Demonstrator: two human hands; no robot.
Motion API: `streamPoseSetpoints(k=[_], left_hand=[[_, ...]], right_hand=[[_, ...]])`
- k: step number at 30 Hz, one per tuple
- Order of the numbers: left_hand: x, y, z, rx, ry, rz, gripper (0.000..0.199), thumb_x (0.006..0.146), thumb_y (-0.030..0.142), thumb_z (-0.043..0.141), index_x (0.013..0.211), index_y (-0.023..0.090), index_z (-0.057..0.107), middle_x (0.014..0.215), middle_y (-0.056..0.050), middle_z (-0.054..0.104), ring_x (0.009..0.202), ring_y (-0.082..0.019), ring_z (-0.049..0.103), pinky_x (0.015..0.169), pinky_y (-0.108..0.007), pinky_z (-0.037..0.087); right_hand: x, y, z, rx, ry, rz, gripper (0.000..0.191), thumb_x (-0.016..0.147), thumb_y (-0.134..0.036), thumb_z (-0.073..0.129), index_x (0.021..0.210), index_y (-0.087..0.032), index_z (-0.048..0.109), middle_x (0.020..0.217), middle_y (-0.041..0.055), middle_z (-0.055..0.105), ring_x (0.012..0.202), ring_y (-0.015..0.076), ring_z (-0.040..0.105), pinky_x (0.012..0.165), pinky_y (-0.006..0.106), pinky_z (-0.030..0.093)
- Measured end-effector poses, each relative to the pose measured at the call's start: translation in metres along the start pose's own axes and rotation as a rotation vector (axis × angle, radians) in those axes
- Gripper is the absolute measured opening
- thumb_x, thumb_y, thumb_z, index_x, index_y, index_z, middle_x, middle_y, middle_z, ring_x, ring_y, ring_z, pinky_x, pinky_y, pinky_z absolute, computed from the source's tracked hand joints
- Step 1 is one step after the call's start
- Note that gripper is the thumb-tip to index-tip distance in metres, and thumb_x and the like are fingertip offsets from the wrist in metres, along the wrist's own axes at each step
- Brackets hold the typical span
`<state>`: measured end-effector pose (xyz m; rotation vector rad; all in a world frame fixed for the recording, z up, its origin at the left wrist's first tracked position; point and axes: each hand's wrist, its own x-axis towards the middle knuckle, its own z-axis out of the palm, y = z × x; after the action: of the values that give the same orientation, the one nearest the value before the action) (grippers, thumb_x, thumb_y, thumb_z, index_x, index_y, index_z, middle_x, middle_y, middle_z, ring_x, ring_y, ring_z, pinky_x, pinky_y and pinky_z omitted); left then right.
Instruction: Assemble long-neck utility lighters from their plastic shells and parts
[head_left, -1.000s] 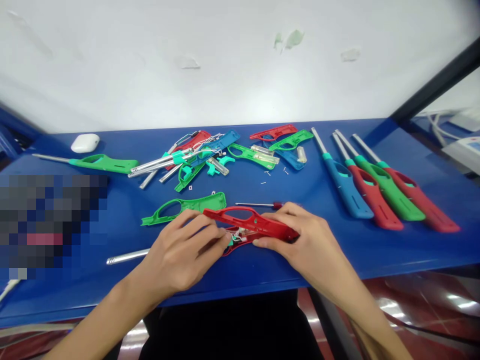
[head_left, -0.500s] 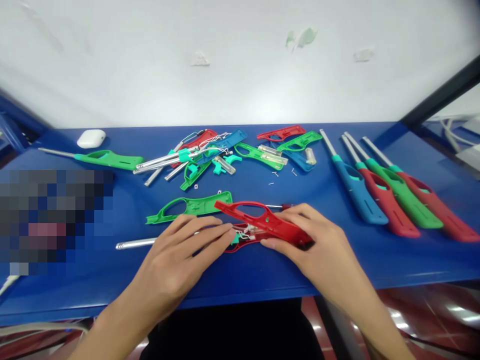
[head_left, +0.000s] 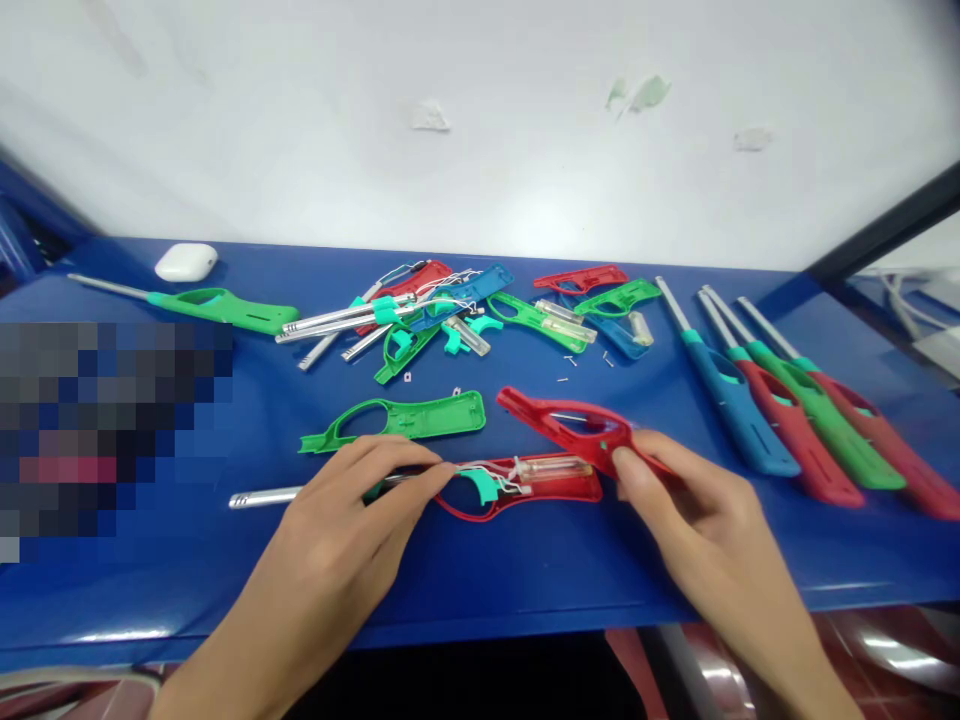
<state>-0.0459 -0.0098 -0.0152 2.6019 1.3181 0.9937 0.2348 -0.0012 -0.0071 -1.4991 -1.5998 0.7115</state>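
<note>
head view: taking the lower red shell half [head_left: 577,488] as the clock's centre, it lies open on the blue table [head_left: 525,570], close to the near edge. inside it are a teal trigger piece [head_left: 483,486], white wires [head_left: 517,489] and a clear tank [head_left: 555,467].

at three o'clock the right hand [head_left: 694,490] grips the upper red shell half [head_left: 609,452] between thumb and fingers; that half is tilted, its loop end at about one o'clock. at nine o'clock the left hand [head_left: 345,510] has its fingers curled over the lower half's front end; whether they grip it i cannot tell. a metal tube [head_left: 262,497] pokes out beyond that hand.

a green shell half [head_left: 435,415] lies at ten o'clock, a pile of lighter parts [head_left: 409,312] farther off at eleven, small screws [head_left: 570,360] at one, and four whole lighters [head_left: 787,395] between two and three.
</note>
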Motion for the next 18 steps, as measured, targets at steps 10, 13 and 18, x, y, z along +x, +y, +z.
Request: streamPoseSetpoints(k=[10, 13, 18], left_hand=[[0.000, 0.001, 0.002, -0.013, 0.005, -0.015, 0.023, 0.107, 0.009, 0.054, 0.120, 0.020, 0.069, 0.114, -0.005, 0.071, 0.102, -0.017, 0.067, 0.089, -0.030, 0.056], [0.002, 0.001, 0.003, -0.041, 0.024, -0.035, 0.021, 0.109, 0.012, 0.054, 0.117, 0.022, 0.070, 0.112, -0.003, 0.071, 0.100, -0.014, 0.069, 0.089, -0.027, 0.056], [0.001, -0.002, 0.004, -0.035, 0.031, -0.048, 0.022, 0.111, 0.015, 0.049, 0.116, 0.023, 0.068, 0.110, -0.001, 0.072, 0.100, -0.014, 0.071, 0.090, -0.024, 0.057]], right_hand=[[-0.005, -0.008, 0.001, 0.029, 0.098, -0.055, 0.013, 0.094, -0.043, 0.078, 0.096, -0.030, 0.077, 0.092, -0.0001, 0.082, 0.083, 0.0234, 0.078, 0.078, 0.033, 0.066], [0.000, -0.016, 0.012, -0.018, 0.073, -0.160, 0.009, 0.093, -0.037, 0.081, 0.096, -0.030, 0.075, 0.090, -0.0022, 0.081, 0.077, 0.0216, 0.078, 0.072, 0.031, 0.065], [0.007, -0.020, 0.035, -0.047, -0.217, -0.368, 0.011, 0.099, -0.029, 0.075, 0.109, -0.030, 0.072, 0.111, -0.0022, 0.083, 0.107, 0.0230, 0.079, 0.094, 0.033, 0.064]])
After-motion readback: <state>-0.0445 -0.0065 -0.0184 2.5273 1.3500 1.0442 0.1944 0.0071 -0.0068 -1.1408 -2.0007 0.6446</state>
